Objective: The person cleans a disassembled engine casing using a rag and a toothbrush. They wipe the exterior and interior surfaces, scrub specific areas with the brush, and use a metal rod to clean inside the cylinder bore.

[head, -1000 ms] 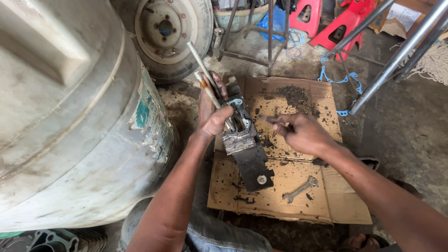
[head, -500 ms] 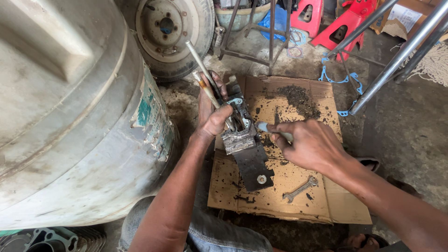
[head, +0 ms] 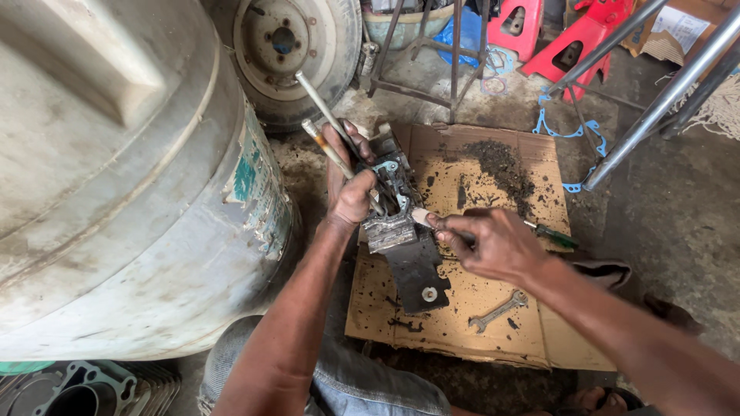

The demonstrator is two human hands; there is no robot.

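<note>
1. While the huge dirty white plastic water tank (head: pixel 116 177) fills the left of the view, an old grey wheel with its tyre (head: pixel 297 50) leans behind it, and the person sits on a bare, stained concrete floor (head: pixel 671 231).
2. A flattened brown cardboard sheet (head: pixel 532 323), blotched with black grease and crumbs of dirt, lies on the floor as the work surface.
3. On its left edge stands the greasy grey metal engine part with long steel studs (head: pixel 397 223), over a black bracket plate.
4. The left hand (head: pixel 356 192) has its fingers closed around the studs and the top of the part, steadying it.
5. The right hand (head: pixel 493 243) has moved in from the middle of the cardboard over the last second; its fingers are now pinched together on a thin tool whose pale tip touches the part's right side. The scraping or prying seems to be under way.
6. A green-handled screwdriver (head: pixel 551 233) and a small steel open-ended spanner (head: pixel 499 310) lie nearby on the cardboard.
7. Behind are red plastic stools (head: pixel 574 38), blue gaskets and slanted steel tubes.
</note>
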